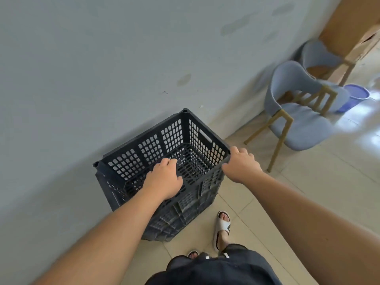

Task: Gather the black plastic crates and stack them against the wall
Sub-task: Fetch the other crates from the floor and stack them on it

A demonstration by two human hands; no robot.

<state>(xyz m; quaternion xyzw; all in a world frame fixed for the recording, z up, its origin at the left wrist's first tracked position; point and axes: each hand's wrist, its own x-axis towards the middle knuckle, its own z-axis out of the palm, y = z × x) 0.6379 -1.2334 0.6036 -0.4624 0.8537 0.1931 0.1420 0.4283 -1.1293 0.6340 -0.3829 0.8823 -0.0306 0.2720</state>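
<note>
A black plastic crate with lattice walls sits open side up on top of another black crate, close against the pale wall. My left hand lies over the near rim, fingers curled down into the top crate. At the near right corner of that rim, my right hand grips the edge, thumb outside. The lower crate stands on the tiled floor and is partly hidden by my left forearm.
Two grey upholstered chairs with wooden legs stand by the wall to the right, with a blue plastic bucket behind them. My feet in white slippers stand on the beige tiles just in front of the stack.
</note>
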